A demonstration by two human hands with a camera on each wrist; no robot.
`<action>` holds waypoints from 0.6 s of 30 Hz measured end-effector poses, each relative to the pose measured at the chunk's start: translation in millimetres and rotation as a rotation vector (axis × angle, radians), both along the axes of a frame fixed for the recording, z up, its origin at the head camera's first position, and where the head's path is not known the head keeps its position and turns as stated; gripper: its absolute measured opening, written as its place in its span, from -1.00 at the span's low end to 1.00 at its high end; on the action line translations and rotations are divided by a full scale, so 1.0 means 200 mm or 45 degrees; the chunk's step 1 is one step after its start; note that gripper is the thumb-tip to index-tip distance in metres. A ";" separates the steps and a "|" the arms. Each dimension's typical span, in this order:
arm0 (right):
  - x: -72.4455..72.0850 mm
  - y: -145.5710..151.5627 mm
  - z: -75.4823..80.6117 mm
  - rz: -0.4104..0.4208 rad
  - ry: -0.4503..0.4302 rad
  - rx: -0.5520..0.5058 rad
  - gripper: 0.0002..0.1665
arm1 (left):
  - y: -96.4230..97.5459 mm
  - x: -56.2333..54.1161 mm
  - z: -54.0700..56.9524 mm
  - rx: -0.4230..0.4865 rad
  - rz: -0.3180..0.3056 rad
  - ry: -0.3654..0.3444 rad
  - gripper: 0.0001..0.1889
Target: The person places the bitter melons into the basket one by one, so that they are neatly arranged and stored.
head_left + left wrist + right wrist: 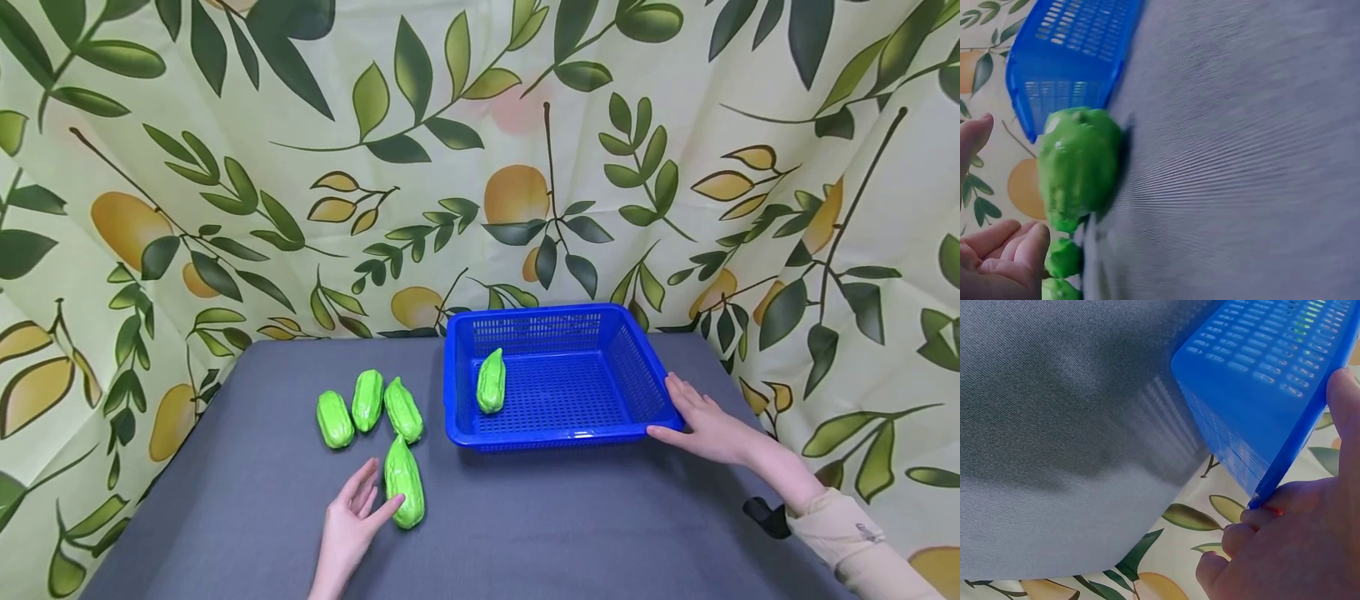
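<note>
We've got left hand (350,517) half-spread by a glossy ridged gourd (404,485), right hand (707,427) uncurled on a slotted plastic basket (525,437).

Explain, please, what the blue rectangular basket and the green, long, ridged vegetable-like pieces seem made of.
Blue rectangular basket: likely shiny moulded plastic, by its regular slots. Green ridged pieces: perhaps glossy plastic or painted foam, by bright highlights.
</note>
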State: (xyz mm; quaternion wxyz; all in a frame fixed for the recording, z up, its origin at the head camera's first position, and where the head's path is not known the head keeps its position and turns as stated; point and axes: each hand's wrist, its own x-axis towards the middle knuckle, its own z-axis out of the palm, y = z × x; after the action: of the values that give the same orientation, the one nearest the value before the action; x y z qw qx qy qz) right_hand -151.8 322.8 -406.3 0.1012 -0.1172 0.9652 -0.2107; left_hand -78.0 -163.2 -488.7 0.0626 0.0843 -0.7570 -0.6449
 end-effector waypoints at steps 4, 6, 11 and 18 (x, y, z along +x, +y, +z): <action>0.00 0.00 0.00 -0.002 -0.003 -0.001 0.21 | 0.02 0.03 -0.02 -0.006 0.005 -0.060 -0.20; 0.00 -0.01 0.00 -0.004 -0.010 0.002 0.21 | 0.02 0.04 -0.03 -0.006 0.009 -0.073 -0.19; -0.01 -0.02 0.00 -0.004 -0.029 0.001 0.22 | 0.04 0.06 -0.06 0.004 0.030 -0.090 -0.18; -0.01 -0.01 0.01 -0.006 -0.040 -0.005 0.22 | 0.08 0.05 -0.08 0.021 0.034 -0.123 -0.14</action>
State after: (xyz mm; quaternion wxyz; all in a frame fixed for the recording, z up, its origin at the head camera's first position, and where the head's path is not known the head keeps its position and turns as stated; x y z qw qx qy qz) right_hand -153.8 320.0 -403.9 0.1157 -0.1117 0.9634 -0.2145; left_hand -67.9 -147.5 -504.7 0.0339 0.1258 -0.7527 -0.6453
